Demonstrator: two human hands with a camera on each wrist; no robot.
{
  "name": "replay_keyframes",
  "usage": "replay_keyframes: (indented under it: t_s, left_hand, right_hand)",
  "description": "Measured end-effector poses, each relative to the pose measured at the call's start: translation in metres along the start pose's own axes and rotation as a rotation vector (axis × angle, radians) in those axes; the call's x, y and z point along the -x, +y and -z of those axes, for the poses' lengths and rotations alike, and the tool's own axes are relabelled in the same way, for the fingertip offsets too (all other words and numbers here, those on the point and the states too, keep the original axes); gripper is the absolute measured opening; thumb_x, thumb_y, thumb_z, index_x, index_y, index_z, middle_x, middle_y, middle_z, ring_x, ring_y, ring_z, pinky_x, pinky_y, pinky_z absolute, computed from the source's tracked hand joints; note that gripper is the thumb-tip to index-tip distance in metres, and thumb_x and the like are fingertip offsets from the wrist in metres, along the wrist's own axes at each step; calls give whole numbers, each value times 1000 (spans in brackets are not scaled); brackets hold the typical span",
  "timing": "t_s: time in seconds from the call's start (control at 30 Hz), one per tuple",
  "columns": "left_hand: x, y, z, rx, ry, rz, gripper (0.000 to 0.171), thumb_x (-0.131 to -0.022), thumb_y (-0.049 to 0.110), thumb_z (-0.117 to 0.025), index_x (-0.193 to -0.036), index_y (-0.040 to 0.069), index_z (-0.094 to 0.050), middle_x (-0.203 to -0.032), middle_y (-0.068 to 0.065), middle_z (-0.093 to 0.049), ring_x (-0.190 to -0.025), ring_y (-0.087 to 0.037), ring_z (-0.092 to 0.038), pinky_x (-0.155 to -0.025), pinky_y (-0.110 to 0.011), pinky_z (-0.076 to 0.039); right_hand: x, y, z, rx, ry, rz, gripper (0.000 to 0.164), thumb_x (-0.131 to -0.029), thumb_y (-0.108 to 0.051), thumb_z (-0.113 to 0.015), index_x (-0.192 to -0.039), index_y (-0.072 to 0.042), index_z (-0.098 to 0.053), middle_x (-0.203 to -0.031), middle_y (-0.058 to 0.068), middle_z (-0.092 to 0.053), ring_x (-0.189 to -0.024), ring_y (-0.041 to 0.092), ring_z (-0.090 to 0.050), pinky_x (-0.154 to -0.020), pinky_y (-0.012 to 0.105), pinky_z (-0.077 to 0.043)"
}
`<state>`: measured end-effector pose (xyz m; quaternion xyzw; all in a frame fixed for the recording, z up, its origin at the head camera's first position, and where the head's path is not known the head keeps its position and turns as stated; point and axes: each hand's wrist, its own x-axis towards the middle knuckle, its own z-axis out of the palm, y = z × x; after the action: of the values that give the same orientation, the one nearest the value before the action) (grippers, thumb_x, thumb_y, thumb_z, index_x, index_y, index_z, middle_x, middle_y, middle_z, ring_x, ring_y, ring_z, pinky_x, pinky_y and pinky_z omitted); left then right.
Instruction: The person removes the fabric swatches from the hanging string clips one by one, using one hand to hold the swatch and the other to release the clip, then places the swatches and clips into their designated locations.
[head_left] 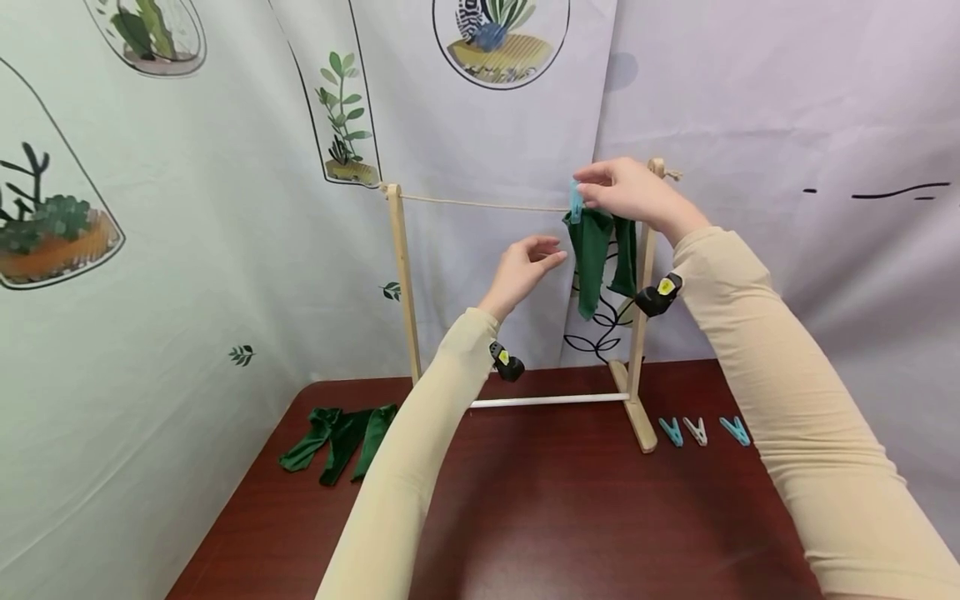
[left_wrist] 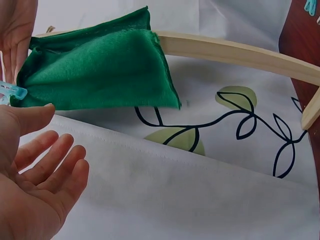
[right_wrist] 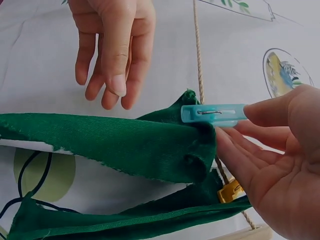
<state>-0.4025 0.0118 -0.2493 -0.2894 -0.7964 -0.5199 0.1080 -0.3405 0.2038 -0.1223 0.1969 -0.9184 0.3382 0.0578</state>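
My right hand (head_left: 633, 192) pinches a light blue clothespin (right_wrist: 212, 115) between thumb and fingers at the rope line (head_left: 487, 203). The clothespin's jaws sit over the top edge of a green cloth piece (head_left: 590, 258), which hangs down from the rope. Beside it, nearer the right post, hangs a second green cloth piece (right_wrist: 125, 222) with a yellow clothespin (right_wrist: 229, 191) at its top. Left of the cloth and slightly lower, my left hand (head_left: 521, 271) is held in the air with relaxed fingers, holding nothing; the left wrist view (left_wrist: 42, 175) shows its palm side.
A wooden rack has a left post (head_left: 406, 283), a right post (head_left: 641, 317) and a white bottom bar (head_left: 551, 400). More green cloth pieces (head_left: 345, 437) lie on the dark red table (head_left: 540, 508) at left. Loose blue (head_left: 671, 431) and white (head_left: 696, 431) clothespins lie at right.
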Motion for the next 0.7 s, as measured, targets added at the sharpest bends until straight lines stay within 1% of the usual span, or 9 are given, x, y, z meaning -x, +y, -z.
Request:
replay_keyframes:
  t_s: [0.23, 0.43, 0.53, 0.7]
  left_hand:
    - [0, 9, -3, -1, -3, 0, 42, -98, 31, -69, -133, 8, -64, -118, -3, -70, -108, -14, -65, -87, -26, -53]
    - [-2, 16, -6, 3, 8, -10, 45, -98, 35, -68, -133, 7, -64, -121, -4, -69, -109, -14, -65, -88, -25, -53]
    - [-4, 17, -7, -2, 24, -14, 42, -98, 34, -68, -130, 6, -66, -120, -5, -70, -108, -14, -66, -88, -25, -53]
    - [-5, 20, -7, -7, 78, -27, 32, -100, 28, -67, -121, 5, -71, -114, -5, -72, -102, -14, -67, -83, -26, -53]
  right_hand:
    - [2, 4, 1, -68, -14, -3, 57, -110, -32, -39, -159, -6, -27, -162, 18, -30, -138, 36, -45, -116, 49, -29]
    - [4, 9, 3, -129, -25, 14, 57, -110, -30, -38, -159, -3, -27, -162, 20, -27, -140, 37, -42, -117, 47, -29]
    - [5, 9, 3, -138, -26, 11, 56, -110, -30, -38, -158, -2, -28, -161, 21, -29, -140, 36, -42, -116, 47, -30]
    - [5, 8, 3, -139, -19, 6, 56, -110, -31, -38, -157, -2, -30, -158, 23, -34, -139, 37, -44, -116, 47, -31]
